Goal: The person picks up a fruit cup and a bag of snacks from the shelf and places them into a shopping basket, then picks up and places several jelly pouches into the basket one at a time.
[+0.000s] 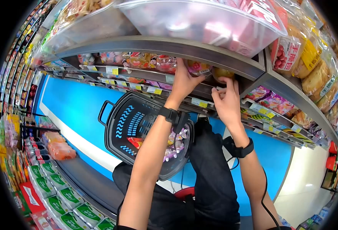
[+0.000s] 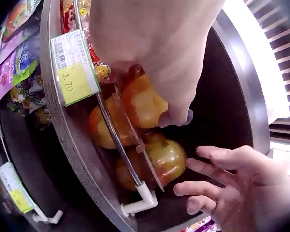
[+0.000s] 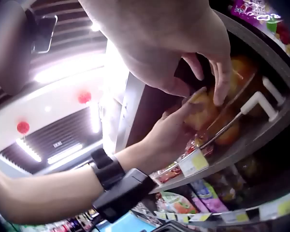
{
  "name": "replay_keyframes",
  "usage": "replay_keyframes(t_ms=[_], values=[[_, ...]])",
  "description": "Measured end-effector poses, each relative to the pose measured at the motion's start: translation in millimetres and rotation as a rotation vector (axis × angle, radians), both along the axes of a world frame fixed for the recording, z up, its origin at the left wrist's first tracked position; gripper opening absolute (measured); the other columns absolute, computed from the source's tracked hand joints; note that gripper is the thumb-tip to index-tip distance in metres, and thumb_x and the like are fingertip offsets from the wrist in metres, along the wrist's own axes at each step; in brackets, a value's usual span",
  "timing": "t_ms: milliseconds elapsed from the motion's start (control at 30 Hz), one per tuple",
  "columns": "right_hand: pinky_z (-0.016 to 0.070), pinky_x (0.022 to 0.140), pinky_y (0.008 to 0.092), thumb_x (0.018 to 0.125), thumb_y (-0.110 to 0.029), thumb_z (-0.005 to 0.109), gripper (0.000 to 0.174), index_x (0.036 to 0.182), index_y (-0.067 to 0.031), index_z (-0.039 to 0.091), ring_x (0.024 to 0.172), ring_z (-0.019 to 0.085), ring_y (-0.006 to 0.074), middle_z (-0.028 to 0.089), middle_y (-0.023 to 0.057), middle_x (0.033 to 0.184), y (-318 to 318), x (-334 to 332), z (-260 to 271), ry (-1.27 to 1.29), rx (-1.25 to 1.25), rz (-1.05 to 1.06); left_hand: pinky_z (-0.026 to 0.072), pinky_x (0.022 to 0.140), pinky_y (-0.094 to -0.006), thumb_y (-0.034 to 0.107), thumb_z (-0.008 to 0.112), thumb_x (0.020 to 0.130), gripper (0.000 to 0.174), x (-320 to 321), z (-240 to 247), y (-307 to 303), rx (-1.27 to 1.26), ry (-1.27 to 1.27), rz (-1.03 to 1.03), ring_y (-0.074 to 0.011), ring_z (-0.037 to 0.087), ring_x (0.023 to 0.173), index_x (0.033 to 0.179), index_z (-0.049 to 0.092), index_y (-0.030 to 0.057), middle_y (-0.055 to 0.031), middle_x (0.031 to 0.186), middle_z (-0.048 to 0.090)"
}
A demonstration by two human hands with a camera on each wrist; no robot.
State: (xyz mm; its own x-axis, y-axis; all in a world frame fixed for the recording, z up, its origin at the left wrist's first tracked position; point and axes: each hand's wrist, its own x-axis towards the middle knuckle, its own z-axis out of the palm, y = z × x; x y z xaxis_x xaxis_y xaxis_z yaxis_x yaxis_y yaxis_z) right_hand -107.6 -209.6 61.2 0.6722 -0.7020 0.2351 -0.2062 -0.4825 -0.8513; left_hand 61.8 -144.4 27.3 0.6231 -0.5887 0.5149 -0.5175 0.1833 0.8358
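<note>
On the shelf, my left hand (image 1: 184, 83) grips a round red-and-yellow, apple-shaped container (image 2: 144, 104), thumb at its front side and the other fingers mostly hidden. A printed label with a barcode shows beside that thumb in the head view. Another such container (image 2: 169, 157) sits next to it, behind the clear shelf guard (image 2: 135, 130). My right hand (image 1: 227, 101) is right beside this second one, fingers spread and loosely bent, with nothing held.
Below my forearms stands a black shopping basket (image 1: 117, 143) with packaged goods inside. Bagged snacks (image 1: 148, 61) line the same shelf to the left. Above it, a translucent bin (image 1: 203, 27) rests on the upper shelf (image 1: 146, 43). Price tags (image 2: 73, 67) hang along the shelf edge.
</note>
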Motion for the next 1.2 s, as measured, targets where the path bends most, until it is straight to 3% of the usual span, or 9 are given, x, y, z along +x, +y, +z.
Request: replay_keyframes(t_ms=[67,167,367,567,700,833,1000,1100,1200], values=[[0.0555,0.074,0.0453,0.086,-0.014,0.064,0.046,0.126,0.0032,0.046,0.092,0.064,0.0425,0.047,0.0261,0.127,-8.4,4.4,-3.1,0.006,-0.323,-0.089,0.0433,0.100,-0.0397,0.001,0.080,0.065,0.084,1.5,0.3,-2.8,0.039,0.008,-0.001,-0.0353,0.054,0.117,0.133,0.031,-0.0032,-0.0243,0.125,0.053],[0.0537,0.082,0.0493,0.086,-0.019,0.065,0.048,0.124,0.0042,0.046,0.095,0.062,0.0471,0.049,0.0275,0.126,-12.1,16.2,0.9,0.087,-0.374,-0.276,0.0372,0.107,-0.0359,0.002,0.080,0.067,0.085,4.0,-7.5,-6.2,0.054,0.023,-0.019,-0.0276,0.049,0.122,0.135,0.030,-0.0035,-0.0210,0.130,0.050],[0.0538,0.079,0.0520,0.085,-0.031,0.070,0.052,0.120,0.0029,0.053,0.092,0.064,0.0454,0.059,0.0276,0.115,-37.2,43.0,-18.8,0.323,-0.318,-0.234,0.0353,0.108,-0.0371,0.006,0.082,0.068,0.096,-7.5,-3.1,-3.9,0.041,-0.018,0.006,-0.0285,0.046,0.125,0.142,0.023,-0.0036,-0.0213,0.133,0.047],[0.0549,0.073,0.0517,0.082,-0.031,0.072,0.055,0.124,-0.0002,0.052,0.088,0.066,0.0427,0.056,0.0269,0.121,-30.7,38.3,-13.0,0.399,-0.365,-0.274,0.0358,0.107,-0.0381,0.010,0.084,0.069,0.096,-36.7,-5.4,16.8,0.029,-0.126,0.305,-0.0291,0.042,0.128,0.144,0.024,-0.0030,-0.0199,0.138,0.042],[0.0570,0.062,0.0490,0.077,-0.025,0.076,0.071,0.136,-0.0069,0.040,0.084,0.066,0.0421,0.043,0.0190,0.132,13.2,4.1,-18.4,0.140,-0.406,-0.342,0.0436,0.096,-0.0354,0.020,0.084,0.074,0.085,-67.7,-24.5,50.6,0.338,0.143,0.405,-0.0247,0.047,0.118,0.141,0.036,-0.0023,-0.0169,0.134,0.043],[0.0583,0.064,0.0485,0.076,-0.022,0.078,0.069,0.134,-0.0100,0.042,0.088,0.065,0.0428,0.044,0.0160,0.131,28.4,-10.9,-25.8,-0.020,-0.365,-0.378,0.0533,0.079,-0.0334,0.022,0.080,0.083,0.086,-70.6,-34.2,43.6,0.031,0.386,0.273,-0.0229,0.052,0.110,0.147,0.025,0.0038,-0.0163,0.136,0.038],[0.0590,0.069,0.0486,0.075,-0.021,0.079,0.069,0.133,-0.0107,0.042,0.094,0.063,0.0438,0.045,0.0160,0.130,39.6,-27.3,-33.4,-0.090,-0.311,-0.262,0.0575,0.060,-0.0317,0.073,0.050,0.088,0.077,-11.7,-11.9,34.1,-0.077,0.901,0.252,-0.0204,0.064,0.079,0.116,0.046,0.0011,-0.0136,0.105,0.054],[0.0592,0.067,0.0441,0.076,-0.021,0.080,0.069,0.132,-0.0089,0.042,0.090,0.066,0.0394,0.048,0.0168,0.126,42.9,-28.9,-32.6,-0.155,-0.308,-0.249,0.0558,0.060,-0.0311,0.065,0.059,0.088,0.080,6.4,0.5,37.9,0.085,0.888,0.307,-0.0219,0.065,0.088,0.122,0.043,-0.0056,-0.0168,0.100,0.057],[0.0556,0.058,0.0370,0.081,-0.027,0.078,0.063,0.130,-0.0080,0.043,0.083,0.065,0.0284,0.054,0.0150,0.115,47.1,-16.3,-60.9,-0.410,0.099,-0.220,0.0537,0.078,-0.0425,0.055,0.074,0.079,0.086,9.8,2.2,31.1,0.159,0.341,0.370,-0.0308,0.063,0.100,0.128,0.041,-0.0074,-0.0206,0.108,0.059]])
